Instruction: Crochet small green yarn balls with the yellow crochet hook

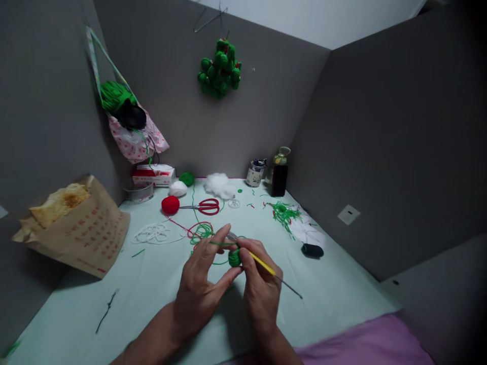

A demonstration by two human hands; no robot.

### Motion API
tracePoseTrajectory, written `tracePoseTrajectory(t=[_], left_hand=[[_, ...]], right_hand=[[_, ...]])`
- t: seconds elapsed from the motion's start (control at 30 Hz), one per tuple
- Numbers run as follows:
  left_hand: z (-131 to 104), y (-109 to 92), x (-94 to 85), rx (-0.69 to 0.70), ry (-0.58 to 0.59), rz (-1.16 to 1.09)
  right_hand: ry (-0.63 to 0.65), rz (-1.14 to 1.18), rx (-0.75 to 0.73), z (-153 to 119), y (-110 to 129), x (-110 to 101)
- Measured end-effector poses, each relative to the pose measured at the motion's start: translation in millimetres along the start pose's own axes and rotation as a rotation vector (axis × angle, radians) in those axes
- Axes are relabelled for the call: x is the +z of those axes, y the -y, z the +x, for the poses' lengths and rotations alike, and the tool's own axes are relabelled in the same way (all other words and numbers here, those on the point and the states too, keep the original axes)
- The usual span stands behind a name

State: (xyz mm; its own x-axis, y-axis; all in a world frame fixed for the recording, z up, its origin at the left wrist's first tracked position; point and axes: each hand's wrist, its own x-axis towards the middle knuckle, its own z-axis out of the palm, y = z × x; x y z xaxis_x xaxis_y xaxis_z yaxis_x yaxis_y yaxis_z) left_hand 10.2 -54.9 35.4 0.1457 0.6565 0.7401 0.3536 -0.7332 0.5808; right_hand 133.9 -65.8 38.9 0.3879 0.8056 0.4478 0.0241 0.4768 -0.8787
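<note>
- Hook point(262, 261) is clamped in the right hand's point(263, 290) fingers.
- Green piece point(235, 258) is held between the hands, above the surface point(323, 304); left hand's point(200, 284) index and thumb are spread, full grip hidden.
- Yarn point(220, 244) is best kept evenly taut by the left index.

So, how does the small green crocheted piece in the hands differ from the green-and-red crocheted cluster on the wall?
The small green crocheted piece is one rounded lump; the green-and-red crocheted cluster is a larger bunch of them. The piece shows only green; the cluster has red too. The piece sits between the left hand and right hand; the cluster hangs against the grey wall. Both look like yarn work.
</note>
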Motion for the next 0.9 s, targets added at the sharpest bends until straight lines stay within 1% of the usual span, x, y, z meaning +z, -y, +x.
tracePoseTrajectory(t=[0.17, 0.27, 0.33, 0.47, 0.5, 0.57, 0.63, 0.7, 0.8, 0.9], left_hand=[[-1.2, 5.8, 0.7, 0.066, 0.018, 0.029], [-1.1, 13.1, 1.0, 0.069, 0.096, 0.052], [-1.7, 17.4, 1.2, -0.011, 0.137, 0.004], [-3.0, 17.0, 0.3, -0.332, 0.125, -0.303], [-2.8, 15.1, -0.3, -0.396, 0.116, -0.379], [-2.0, 10.6, -1.6, -0.481, 0.111, -0.494], [-1.0, 6.7, -2.7, -0.53, 0.11, -0.559], [-0.3, 3.9, -3.3, -0.562, 0.111, -0.592], [0.2, 1.2, -4.0, -0.578, 0.125, -0.621], [1.2, -0.4, -5.9, -0.564, 0.139, -0.643]], right_hand=[[-0.078, -0.015, 0.04, -4.0, -9.2, -0.3], [-0.079, -0.036, 0.022, -1.9, -13.4, -1.9], [-0.036, -0.06, -0.009, 0.5, -13.6, -2.8], [0.072, -0.049, -0.067, 4.1, -9.1, -4.8], [0.079, -0.031, -0.062, 4.5, -8.2, -5.8], [0.071, -0.013, -0.027, 4.5, -8.0, -8.8], [0.06, -0.023, 0.008, 3.2, -9.7, -13.2], [0.069, -0.033, 0.004, 0.8, -11.9, -18.0], [0.083, -0.009, -0.072, -3.7, -13.1, -23.1], [0.084, 0.034, -0.134, -6.3, -10.0, -23.7]])
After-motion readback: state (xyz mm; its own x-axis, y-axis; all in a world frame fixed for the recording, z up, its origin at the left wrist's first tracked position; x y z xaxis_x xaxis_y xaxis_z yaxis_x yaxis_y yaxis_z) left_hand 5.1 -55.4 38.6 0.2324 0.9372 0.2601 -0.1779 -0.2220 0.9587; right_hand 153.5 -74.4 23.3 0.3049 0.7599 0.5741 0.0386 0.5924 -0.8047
